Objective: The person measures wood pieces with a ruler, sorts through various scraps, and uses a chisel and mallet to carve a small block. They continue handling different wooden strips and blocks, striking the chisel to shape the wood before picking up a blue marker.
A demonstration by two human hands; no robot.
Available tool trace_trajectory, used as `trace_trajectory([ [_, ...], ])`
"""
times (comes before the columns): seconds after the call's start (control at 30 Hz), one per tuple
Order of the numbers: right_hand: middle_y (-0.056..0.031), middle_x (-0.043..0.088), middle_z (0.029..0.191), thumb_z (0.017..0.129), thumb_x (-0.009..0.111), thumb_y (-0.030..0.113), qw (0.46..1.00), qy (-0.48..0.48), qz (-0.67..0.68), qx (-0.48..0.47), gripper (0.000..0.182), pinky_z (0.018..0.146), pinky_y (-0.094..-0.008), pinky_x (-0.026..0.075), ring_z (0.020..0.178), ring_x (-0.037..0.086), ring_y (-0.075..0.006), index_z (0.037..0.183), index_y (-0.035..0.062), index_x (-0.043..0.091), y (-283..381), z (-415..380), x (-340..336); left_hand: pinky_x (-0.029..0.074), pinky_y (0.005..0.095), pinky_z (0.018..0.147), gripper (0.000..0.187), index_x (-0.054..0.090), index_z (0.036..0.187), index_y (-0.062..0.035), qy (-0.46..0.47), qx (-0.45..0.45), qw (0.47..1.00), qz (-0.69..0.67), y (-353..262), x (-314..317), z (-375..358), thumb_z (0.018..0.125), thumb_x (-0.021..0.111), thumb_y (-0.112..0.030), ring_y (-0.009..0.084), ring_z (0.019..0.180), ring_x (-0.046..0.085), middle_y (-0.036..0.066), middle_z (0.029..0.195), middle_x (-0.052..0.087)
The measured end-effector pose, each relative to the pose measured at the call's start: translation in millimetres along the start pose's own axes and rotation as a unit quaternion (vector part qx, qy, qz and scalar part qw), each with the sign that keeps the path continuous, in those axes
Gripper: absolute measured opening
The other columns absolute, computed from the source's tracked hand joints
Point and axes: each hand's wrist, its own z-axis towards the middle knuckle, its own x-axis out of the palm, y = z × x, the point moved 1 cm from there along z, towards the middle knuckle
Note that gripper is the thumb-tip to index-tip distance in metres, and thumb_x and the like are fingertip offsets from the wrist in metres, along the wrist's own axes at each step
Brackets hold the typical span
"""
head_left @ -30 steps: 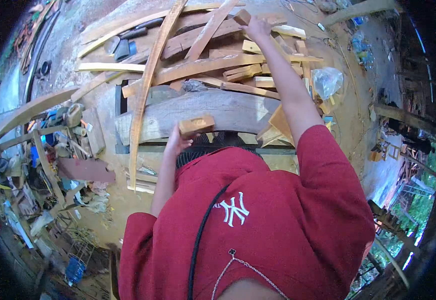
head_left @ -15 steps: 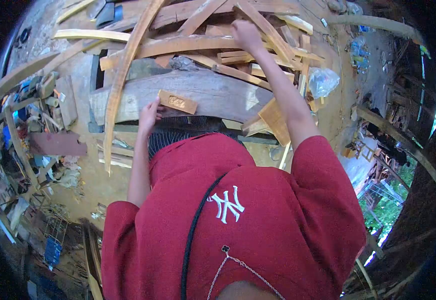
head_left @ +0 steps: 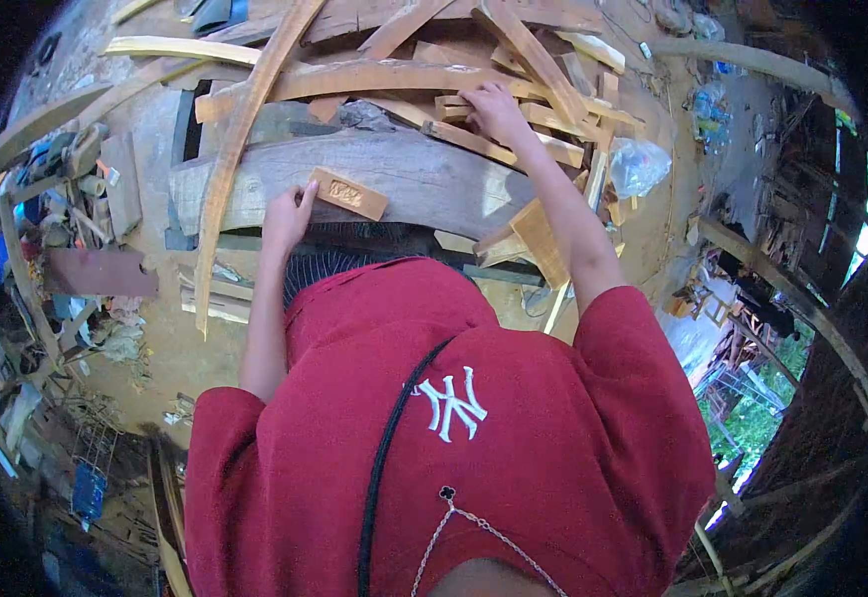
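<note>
A small wooden block [head_left: 352, 193] with a recessed carving lies tilted over the near edge of a thick weathered beam [head_left: 394, 167]. My left hand [head_left: 288, 215] grips the block's left end between thumb and fingers. Farther forward and to the right, my right hand [head_left: 499, 113] is on the heap of cut wood, its fingers curled down over short wooden strips [head_left: 451, 106]. What those fingertips press on is partly hidden by the hand.
A long curved plank [head_left: 240, 164] crosses the beam on the left. Another plank [head_left: 374, 80] lies across the heap. Offcuts [head_left: 543, 239] rest at the beam's right end, near a clear plastic bag [head_left: 639, 167]. Scrap wood lies on the ground at both sides.
My right hand has come back toward me, from the far planks down to the short strips. My left hand still holds the carved block, with the grip slightly shifted.
</note>
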Motion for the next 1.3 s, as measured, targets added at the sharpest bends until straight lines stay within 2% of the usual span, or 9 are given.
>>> trace_trajectory([
  [0.2,-0.0105,0.060,0.110,0.079,0.067,0.013,0.912,-0.164,0.355,0.121,0.041,0.088,-0.0370,0.044,0.104,0.055,-0.0250,0.118,0.0072,0.054,2.4,-12.2,-22.1,0.046,0.0420,0.067,0.055,0.063,0.085,0.0026,0.001,-0.005,0.999,-0.044,10.2,5.0,0.1,0.087,0.050,-0.051,0.0373,0.074,0.061,0.023,0.077,0.063],
  [0.4,-0.0040,0.060,0.109,0.088,0.061,0.016,0.527,-0.205,0.816,0.119,0.038,0.079,-0.0304,0.047,0.095,0.057,-0.0152,0.121,0.0010,0.050,41.6,-16.4,-76.3,0.045,0.0378,0.061,0.055,0.065,0.079,-0.0033,-0.017,0.003,0.999,-0.041,12.9,3.7,2.7,0.083,0.052,-0.057,0.0294,0.066,0.062,0.014,0.068,0.062],
  [0.57,-0.0116,0.058,0.110,0.096,0.033,0.034,0.287,-0.128,0.949,0.013,0.049,0.078,-0.0346,0.049,0.092,0.058,-0.0178,0.129,-0.0007,0.043,65.4,-4.8,-75.2,0.045,0.0375,0.058,0.053,0.066,0.074,-0.0057,-0.039,0.007,0.998,-0.054,22.5,4.9,7.0,0.083,0.052,-0.056,0.0265,0.060,0.060,0.012,0.063,0.061],
  [0.67,-0.0129,0.060,0.105,0.095,0.035,0.036,0.131,-0.068,0.989,0.015,0.051,0.078,-0.0349,0.050,0.093,0.059,-0.0185,0.128,-0.0019,0.045,60.1,-3.1,-68.2,0.044,0.0384,0.057,0.049,0.065,0.071,-0.0056,-0.090,0.024,0.994,-0.051,37.5,15.2,14.4,0.084,0.053,-0.051,0.0277,0.059,0.060,0.012,0.062,0.060],
  [0.77,-0.0116,0.061,0.088,0.093,0.045,0.032,0.518,-0.065,0.817,0.245,0.047,0.077,-0.0315,0.049,0.079,0.058,-0.0203,0.124,-0.0029,0.048,38.2,-20.6,-73.7,0.044,0.0395,0.054,0.045,0.064,0.068,-0.0055,-0.161,0.066,0.985,-0.009,33.4,15.8,12.9,0.085,0.054,-0.046,0.0297,0.056,0.058,0.013,0.059,0.059],
  [0.83,-0.0100,0.062,0.083,0.091,0.050,0.035,0.794,-0.144,0.540,0.238,0.047,0.076,-0.0329,0.048,0.078,0.059,-0.0215,0.119,-0.0024,0.052,18.6,-25.3,-55.8,0.043,0.0400,0.052,0.043,0.062,0.066,-0.0049,-0.209,0.081,0.974,-0.028,35.4,18.9,14.4,0.085,0.055,-0.042,0.0307,0.053,0.057,0.013,0.057,0.057],
  [0.9,-0.0127,0.064,0.087,0.084,0.062,0.034,0.937,-0.130,0.237,0.220,0.046,0.077,-0.0375,0.047,0.085,0.061,-0.0281,0.115,0.0000,0.056,5.2,-36.5,-44.9,0.043,0.0400,0.050,0.041,0.061,0.065,-0.0046,-0.224,0.086,0.970,-0.044,36.1,20.5,16.2,0.085,0.056,-0.040,0.0306,0.051,0.057,0.013,0.056,0.057],
  [1.0,-0.0171,0.064,0.095,0.079,0.067,0.030,0.993,0.034,0.059,0.101,0.046,0.080,-0.0408,0.047,0.091,0.060,-0.0328,0.115,0.0037,0.057,-0.4,-39.5,-39.6,0.043,0.0399,0.049,0.040,0.060,0.063,-0.0045,-0.224,0.089,0.970,-0.032,36.9,21.4,14.7,0.084,0.058,-0.038,0.0299,0.050,0.057,0.012,0.055,0.057],
  [1.3,-0.0158,0.064,0.099,0.074,0.067,0.022,0.951,0.064,-0.063,0.295,0.038,0.079,-0.0438,0.048,0.094,0.060,-0.0328,0.110,0.0125,0.060,-21.8,-51.2,-27.6,0.044,0.0390,0.049,0.034,0.060,0.063,-0.0070,-0.248,0.094,0.964,-0.008,38.2,25.1,19.0,0.082,0.060,-0.035,0.0289,0.050,0.057,0.010,0.055,0.057],
])
